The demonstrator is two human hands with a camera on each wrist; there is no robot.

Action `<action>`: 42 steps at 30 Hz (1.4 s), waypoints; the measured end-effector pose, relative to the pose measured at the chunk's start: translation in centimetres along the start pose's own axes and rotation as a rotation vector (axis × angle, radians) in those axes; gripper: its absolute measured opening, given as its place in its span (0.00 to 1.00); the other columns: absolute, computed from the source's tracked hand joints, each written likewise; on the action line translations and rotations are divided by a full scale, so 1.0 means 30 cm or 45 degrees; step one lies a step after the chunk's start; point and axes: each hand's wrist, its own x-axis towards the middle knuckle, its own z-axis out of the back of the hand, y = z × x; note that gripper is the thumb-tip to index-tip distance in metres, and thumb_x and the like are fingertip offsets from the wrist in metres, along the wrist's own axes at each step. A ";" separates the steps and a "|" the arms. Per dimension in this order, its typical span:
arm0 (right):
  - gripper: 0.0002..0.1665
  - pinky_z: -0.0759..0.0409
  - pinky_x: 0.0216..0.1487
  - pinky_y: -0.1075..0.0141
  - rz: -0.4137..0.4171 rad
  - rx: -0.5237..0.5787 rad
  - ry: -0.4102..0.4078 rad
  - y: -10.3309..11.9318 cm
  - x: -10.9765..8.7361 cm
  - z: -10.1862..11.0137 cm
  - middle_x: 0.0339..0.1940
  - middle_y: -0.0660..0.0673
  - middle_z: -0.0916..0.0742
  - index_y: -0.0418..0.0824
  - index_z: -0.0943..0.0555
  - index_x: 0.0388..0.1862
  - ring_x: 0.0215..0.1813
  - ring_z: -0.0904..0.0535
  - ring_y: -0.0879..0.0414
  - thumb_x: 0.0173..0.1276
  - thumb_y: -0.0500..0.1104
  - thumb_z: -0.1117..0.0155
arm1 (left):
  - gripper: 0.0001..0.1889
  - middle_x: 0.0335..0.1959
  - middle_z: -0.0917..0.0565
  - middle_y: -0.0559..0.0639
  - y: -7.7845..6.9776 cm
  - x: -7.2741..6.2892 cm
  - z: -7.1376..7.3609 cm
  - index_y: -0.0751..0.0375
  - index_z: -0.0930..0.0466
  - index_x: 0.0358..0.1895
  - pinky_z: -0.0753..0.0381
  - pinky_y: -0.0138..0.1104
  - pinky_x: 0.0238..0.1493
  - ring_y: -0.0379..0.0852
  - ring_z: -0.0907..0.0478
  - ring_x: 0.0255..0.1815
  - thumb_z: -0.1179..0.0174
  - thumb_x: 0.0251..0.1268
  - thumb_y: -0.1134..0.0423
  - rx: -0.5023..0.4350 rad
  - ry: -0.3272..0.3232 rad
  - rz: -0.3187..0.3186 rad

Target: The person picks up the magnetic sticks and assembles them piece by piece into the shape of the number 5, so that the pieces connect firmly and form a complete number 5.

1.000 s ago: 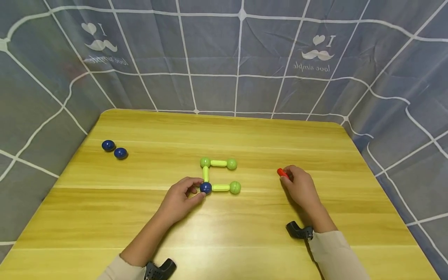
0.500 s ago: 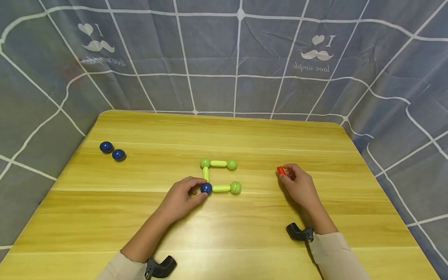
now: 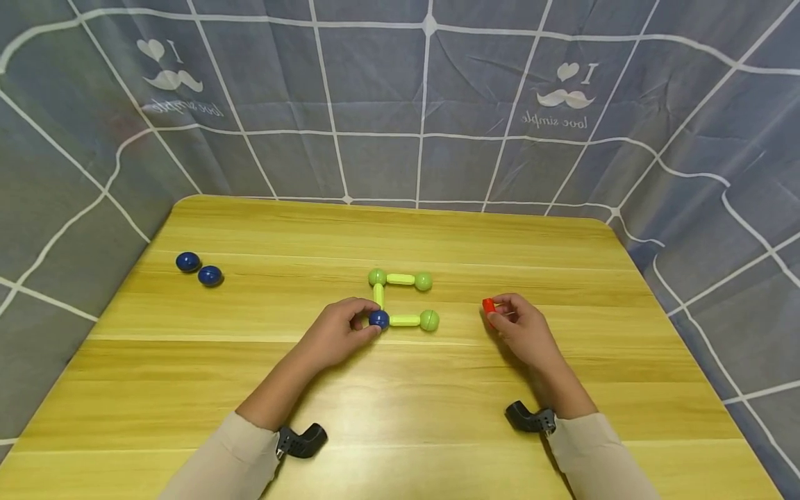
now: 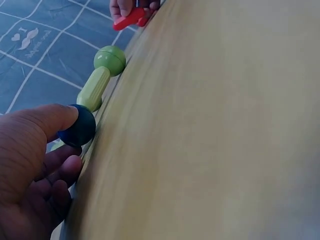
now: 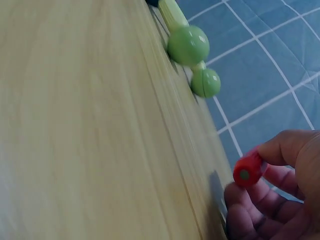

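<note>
My left hand (image 3: 342,332) pinches a dark blue ball (image 3: 378,320) between thumb and fingers at the corner of a C-shaped magnetic construction. Two yellow-green rods join that ball: one rod (image 3: 405,320) runs right to a green ball (image 3: 429,320), the other (image 3: 378,296) runs back to a second green ball (image 3: 377,278). From there a further rod (image 3: 401,279) leads right to a third green ball (image 3: 423,281). To the right, my right hand (image 3: 523,332) holds a short red rod (image 3: 489,307) by thumb and fingertips. Its round end (image 5: 244,174) faces the right wrist camera.
Two loose dark blue balls (image 3: 210,276) lie at the back left of the wooden table (image 3: 400,417). A grey curtain (image 3: 387,104) with white lines surrounds the table's back and sides.
My left hand has shifted the construction away from me and slightly right. My right hand has moved a little left, with the red rod turned more upright than a second ago.
</note>
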 end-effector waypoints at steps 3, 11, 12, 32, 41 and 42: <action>0.17 0.21 0.31 0.67 -0.007 0.039 0.035 0.006 -0.001 -0.014 0.43 0.38 0.19 0.33 0.24 0.58 0.38 0.24 0.50 0.73 0.38 0.39 | 0.14 0.34 0.20 0.45 0.005 0.026 0.002 0.61 0.17 0.51 0.25 0.34 0.31 0.41 0.28 0.30 0.32 0.63 0.63 -0.011 0.021 0.013; 0.17 0.23 0.31 0.68 -0.004 0.093 0.086 0.035 0.008 -0.064 0.40 0.39 0.20 0.32 0.23 0.56 0.36 0.25 0.51 0.71 0.36 0.39 | 0.14 0.33 0.20 0.47 0.020 0.090 0.007 0.61 0.17 0.51 0.25 0.36 0.33 0.43 0.27 0.31 0.32 0.63 0.63 -0.030 0.031 0.046; 0.16 0.23 0.31 0.68 0.005 0.097 0.088 0.040 0.010 -0.070 0.40 0.39 0.20 0.32 0.23 0.56 0.35 0.25 0.51 0.71 0.36 0.39 | 0.14 0.33 0.20 0.47 0.021 0.097 0.008 0.61 0.17 0.51 0.25 0.36 0.33 0.43 0.27 0.31 0.33 0.63 0.63 -0.027 0.029 0.045; 0.16 0.20 0.32 0.67 -0.033 0.169 0.171 0.116 0.018 -0.185 0.36 0.42 0.19 0.34 0.22 0.53 0.33 0.23 0.54 0.67 0.34 0.36 | 0.17 0.41 0.18 0.49 0.040 0.101 -0.025 0.60 0.17 0.54 0.25 0.38 0.36 0.45 0.26 0.34 0.33 0.64 0.61 -0.021 -0.109 0.113; 0.14 0.18 0.33 0.65 -0.090 0.213 0.182 0.138 0.030 -0.208 0.33 0.42 0.17 0.33 0.22 0.50 0.30 0.20 0.53 0.67 0.34 0.36 | 0.17 0.44 0.17 0.50 0.047 0.097 -0.034 0.59 0.18 0.55 0.24 0.37 0.37 0.44 0.25 0.35 0.33 0.65 0.60 0.013 -0.119 0.082; 0.14 0.18 0.33 0.65 -0.104 0.219 0.190 0.140 0.033 -0.208 0.33 0.42 0.17 0.32 0.22 0.51 0.30 0.20 0.53 0.67 0.34 0.37 | 0.17 0.45 0.17 0.50 0.048 0.097 -0.034 0.59 0.18 0.55 0.25 0.37 0.37 0.44 0.26 0.35 0.33 0.65 0.60 0.015 -0.120 0.080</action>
